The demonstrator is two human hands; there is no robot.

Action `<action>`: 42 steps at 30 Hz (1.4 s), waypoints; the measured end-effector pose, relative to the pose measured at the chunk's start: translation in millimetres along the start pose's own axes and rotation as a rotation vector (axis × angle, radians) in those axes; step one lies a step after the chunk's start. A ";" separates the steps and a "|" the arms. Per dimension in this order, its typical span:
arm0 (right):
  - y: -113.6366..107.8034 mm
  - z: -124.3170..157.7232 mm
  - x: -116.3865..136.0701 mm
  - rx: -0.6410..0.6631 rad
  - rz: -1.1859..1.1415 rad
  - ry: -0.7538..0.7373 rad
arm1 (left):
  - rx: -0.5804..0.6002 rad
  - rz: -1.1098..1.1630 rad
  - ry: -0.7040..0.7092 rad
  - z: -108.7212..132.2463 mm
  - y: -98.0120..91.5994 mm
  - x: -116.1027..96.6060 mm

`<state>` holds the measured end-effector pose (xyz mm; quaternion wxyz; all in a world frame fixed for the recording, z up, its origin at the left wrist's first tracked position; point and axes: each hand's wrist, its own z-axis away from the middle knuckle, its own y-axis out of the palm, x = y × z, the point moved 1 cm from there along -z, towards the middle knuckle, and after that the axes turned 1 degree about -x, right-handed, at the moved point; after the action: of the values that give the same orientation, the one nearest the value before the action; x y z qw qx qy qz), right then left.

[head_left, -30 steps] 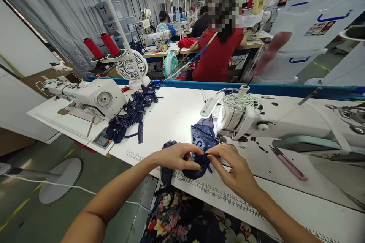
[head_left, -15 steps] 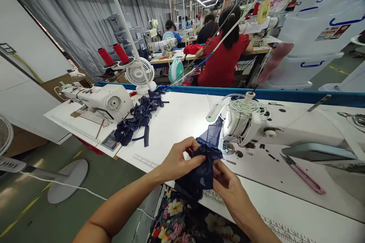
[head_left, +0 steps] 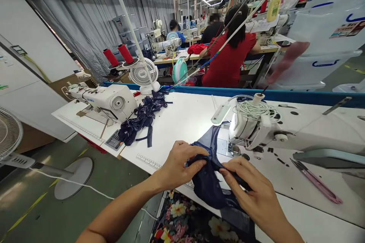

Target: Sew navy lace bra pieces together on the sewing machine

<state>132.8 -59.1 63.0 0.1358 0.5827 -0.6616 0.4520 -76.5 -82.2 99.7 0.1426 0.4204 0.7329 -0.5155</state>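
Observation:
A dark navy piece of sheer fabric (head_left: 209, 186) stretches between my hands over the table's front edge, part of it hanging down toward my lap. My left hand (head_left: 182, 163) pinches its upper edge between thumb and fingers. To the right, my right hand (head_left: 251, 186) grips another edge of the same cloth. A sheer strip of it lies flat on the table just left of the sewing machine (head_left: 245, 125), close to the presser foot (head_left: 233, 149). Some folds are hidden under my fingers.
Pink-handled thread snips (head_left: 316, 182) lie right of my right hand. A heap of navy pieces (head_left: 145, 117) sits beside a second sewing machine (head_left: 108, 100) at left. Behind are a small white fan (head_left: 144, 74) and a seated person in red (head_left: 228, 57).
My right hand has moved right and turned over, drawing the fabric wider between both hands. More of the cloth is now spread out. The view has shifted slightly.

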 end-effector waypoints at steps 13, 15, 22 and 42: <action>-2.5 5.6 4.9 0.113 0.165 -0.023 | -0.064 0.252 -0.275 -5.8 14.9 -0.7; 2.9 8.7 5.7 0.039 0.206 -0.011 | -0.054 0.281 -0.297 -5.4 18.1 -0.1; -5.8 6.6 -4.6 0.053 0.142 -0.007 | 0.069 0.292 -0.212 -3.0 16.1 -0.7; -1.7 1.0 -9.9 0.095 -0.266 0.436 | 0.061 0.061 -0.169 -1.8 31.9 1.1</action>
<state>137.5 -53.3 56.2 0.3061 0.5590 -0.5122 0.5757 -52.4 -76.4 79.5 0.2069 0.4016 0.6891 -0.5666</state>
